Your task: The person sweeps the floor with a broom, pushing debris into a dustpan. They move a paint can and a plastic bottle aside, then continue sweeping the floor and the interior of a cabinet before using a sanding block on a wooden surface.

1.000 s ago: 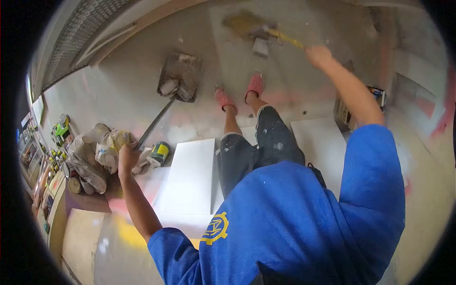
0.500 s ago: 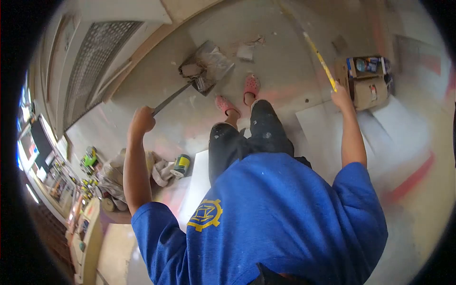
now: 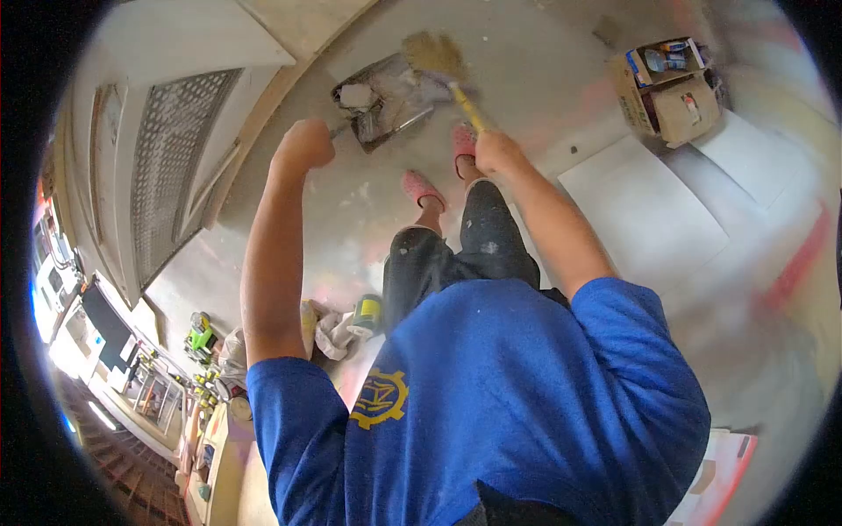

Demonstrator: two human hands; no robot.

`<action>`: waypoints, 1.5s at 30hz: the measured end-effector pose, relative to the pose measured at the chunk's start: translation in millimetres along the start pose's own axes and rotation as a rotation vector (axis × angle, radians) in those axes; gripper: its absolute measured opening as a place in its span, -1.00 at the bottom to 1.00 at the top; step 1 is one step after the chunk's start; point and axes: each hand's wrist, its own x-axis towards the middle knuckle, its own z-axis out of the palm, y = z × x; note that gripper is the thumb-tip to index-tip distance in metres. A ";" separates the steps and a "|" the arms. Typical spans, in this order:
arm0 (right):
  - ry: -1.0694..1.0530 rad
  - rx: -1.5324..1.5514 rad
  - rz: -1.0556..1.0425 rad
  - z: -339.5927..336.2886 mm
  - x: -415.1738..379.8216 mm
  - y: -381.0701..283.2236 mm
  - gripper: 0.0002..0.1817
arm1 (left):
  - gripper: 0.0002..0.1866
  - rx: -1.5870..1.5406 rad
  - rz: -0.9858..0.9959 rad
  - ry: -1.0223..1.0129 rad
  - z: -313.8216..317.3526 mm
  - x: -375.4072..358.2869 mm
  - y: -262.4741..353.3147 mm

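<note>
My left hand [image 3: 306, 144] is closed around the handle of a dark dustpan [image 3: 372, 141], which sits on the floor ahead of my feet. Crumpled pale and clear litter [image 3: 358, 96] lies in the pan. A broom [image 3: 469, 107] with a yellow handle is gripped in my right hand [image 3: 499, 152], in front of my right thigh. Its straw-coloured bristles [image 3: 436, 54] are at the pan's far right side and overlap it in this view.
Pink clogs [image 3: 424, 188] are on my feet. To the right stands a cardboard box [image 3: 688, 110] of small items, near white sheets [image 3: 640, 210] on the floor. A perforated panel [image 3: 180, 158] rises at left. Beside my left arm are a can [image 3: 367, 314] and rags [image 3: 333, 336].
My right hand has swung the broom left, from near the cardboard box to the dustpan. My left hand has moved forward and right, still on the handle.
</note>
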 end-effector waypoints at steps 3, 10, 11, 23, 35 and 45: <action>-0.052 0.081 -0.015 27.0 -23.8 -30.1 -0.71 | -0.78 -0.027 0.076 -0.044 20.3 -16.3 -28.9; 0.117 0.188 0.016 14.0 -124.7 -14.9 -0.42 | -0.77 -1.236 0.106 0.369 91.0 -91.8 -90.7; 0.171 0.176 0.024 21.9 -120.3 -1.0 -0.44 | -0.79 -1.218 0.089 0.459 110.7 -82.0 -95.2; 0.165 0.017 0.358 -7.1 20.6 -41.8 -0.66 | -0.93 -1.227 -0.087 0.817 157.4 -103.6 -121.9; -0.022 0.021 0.156 90.8 -61.1 -124.4 -0.64 | -0.88 -1.079 -0.022 0.851 181.2 -78.5 -108.1; 0.133 -0.140 0.148 20.4 -18.3 -100.3 -0.65 | -0.85 -1.110 -0.037 0.749 203.9 -87.9 -119.4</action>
